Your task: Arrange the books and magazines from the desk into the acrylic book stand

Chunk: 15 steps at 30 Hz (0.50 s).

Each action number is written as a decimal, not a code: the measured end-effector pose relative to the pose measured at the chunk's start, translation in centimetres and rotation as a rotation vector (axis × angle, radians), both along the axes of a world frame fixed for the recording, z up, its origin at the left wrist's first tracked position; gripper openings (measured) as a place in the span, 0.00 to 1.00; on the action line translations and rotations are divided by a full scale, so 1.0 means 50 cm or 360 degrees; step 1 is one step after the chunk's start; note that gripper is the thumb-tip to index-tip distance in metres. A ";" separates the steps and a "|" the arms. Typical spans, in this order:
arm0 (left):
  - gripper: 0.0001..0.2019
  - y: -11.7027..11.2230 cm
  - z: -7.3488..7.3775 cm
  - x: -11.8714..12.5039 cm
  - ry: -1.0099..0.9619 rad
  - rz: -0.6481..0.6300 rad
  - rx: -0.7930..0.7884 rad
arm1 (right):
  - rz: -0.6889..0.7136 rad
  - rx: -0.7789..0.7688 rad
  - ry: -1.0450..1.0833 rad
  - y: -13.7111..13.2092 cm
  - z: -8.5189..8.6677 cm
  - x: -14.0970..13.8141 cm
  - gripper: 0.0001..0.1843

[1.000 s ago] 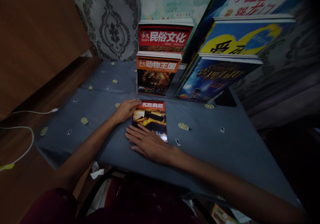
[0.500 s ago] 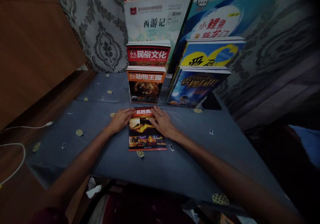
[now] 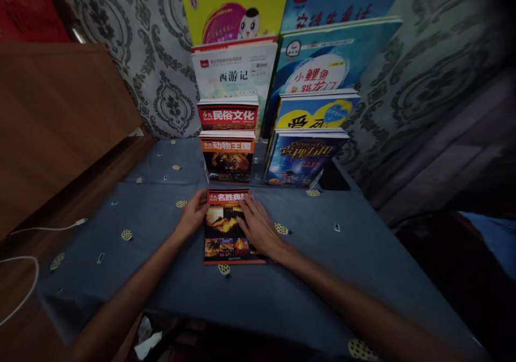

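A thin book (image 3: 226,227) with a red-orange title band and a golden Great Wall picture lies face up on the cloth-covered table. My left hand (image 3: 192,215) is at its upper left edge, fingers bent and the thumb near the cover; it appears to pinch that edge. Across the upper right of the cover rests my right hand (image 3: 258,225), flat with fingers stretched out and thumb apart. Just behind stands a book with a lion cover (image 3: 228,160), and to its right a dark blue book (image 3: 304,157).
More books stand in rising tiers behind, including a white one (image 3: 229,74), a yellow-green one (image 3: 237,1) and a teal one (image 3: 338,55). A black flat object (image 3: 335,176) lies at the right. A wooden cabinet (image 3: 60,120) and a white cable (image 3: 50,227) are on the left.
My view has tilted up, showing more of the upper books. My left hand has drawn off the cover's upper left corner to the edge, with its fingers more bent. My right hand stays on the cover.
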<state>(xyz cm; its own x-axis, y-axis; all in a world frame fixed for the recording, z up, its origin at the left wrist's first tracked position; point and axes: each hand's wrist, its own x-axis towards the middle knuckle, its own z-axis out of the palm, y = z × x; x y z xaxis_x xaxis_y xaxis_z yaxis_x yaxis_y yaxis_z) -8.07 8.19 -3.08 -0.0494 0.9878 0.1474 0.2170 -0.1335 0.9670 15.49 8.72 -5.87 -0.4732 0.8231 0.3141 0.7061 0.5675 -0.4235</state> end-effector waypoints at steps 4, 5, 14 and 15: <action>0.20 -0.017 0.024 0.020 -0.0791 0.0138 -0.0495 | 0.0043 0.0003 0.0108 -0.002 -0.003 0.008 0.29; 0.19 -0.024 0.029 0.025 -0.0874 0.0083 -0.0605 | 0.0052 -0.0009 0.0139 -0.003 -0.002 0.010 0.29; 0.11 -0.044 0.065 0.032 -0.1161 -0.0010 -0.0547 | 0.0071 -0.0427 0.0846 0.005 0.035 0.026 0.32; 0.12 -0.043 0.071 0.032 -0.1151 -0.0015 -0.0513 | 0.0123 -0.0563 0.0956 0.009 0.041 0.028 0.31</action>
<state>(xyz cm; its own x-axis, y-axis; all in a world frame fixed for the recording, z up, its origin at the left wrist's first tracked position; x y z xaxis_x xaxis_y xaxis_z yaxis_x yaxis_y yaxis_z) -6.48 6.02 0.45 -0.0152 0.9772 -0.2119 -0.4798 0.1788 0.8590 16.87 9.16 -3.81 -0.3632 0.8950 0.2589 0.2551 0.3628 -0.8963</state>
